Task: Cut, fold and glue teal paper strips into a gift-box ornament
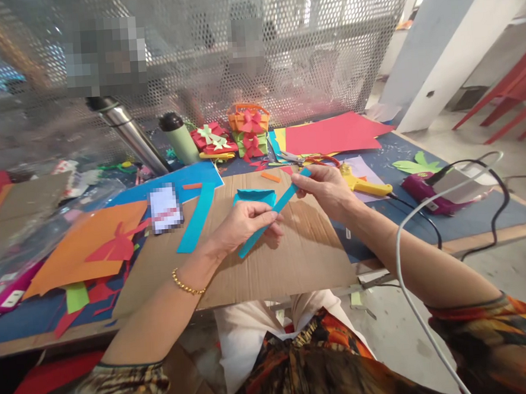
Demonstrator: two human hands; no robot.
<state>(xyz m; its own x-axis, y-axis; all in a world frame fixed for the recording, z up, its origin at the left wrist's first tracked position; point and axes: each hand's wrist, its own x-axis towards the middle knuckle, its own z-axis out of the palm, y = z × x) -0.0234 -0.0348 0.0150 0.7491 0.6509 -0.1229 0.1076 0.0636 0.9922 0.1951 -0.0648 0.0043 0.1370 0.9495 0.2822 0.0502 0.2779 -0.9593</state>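
Note:
A narrow blue paper strip (pixel 285 200) slants between my two hands above the cardboard sheet. My left hand (pixel 251 222) pinches it near its middle, with the lower end sticking out past the fingers. The fingertips of my right hand (pixel 322 184) grip its upper end. Just behind my left hand sits a small folded blue paper box (pixel 256 196), partly hidden by the fingers. A wider blue paper strip (pixel 197 219) lies to the left on the cardboard (pixel 289 267). A short orange strip (pixel 270 177) rests beyond the box.
Right of my hands lies a yellow glue gun (pixel 369 186) with a black cable. A white cable (pixel 403 271) loops past my right forearm. Scissors (pixel 318 160), red paper (pixel 330 134) and small paper baskets (pixel 249 123) stand or lie behind. Orange paper (pixel 92 243) is at left, near a steel flask (pixel 129 134).

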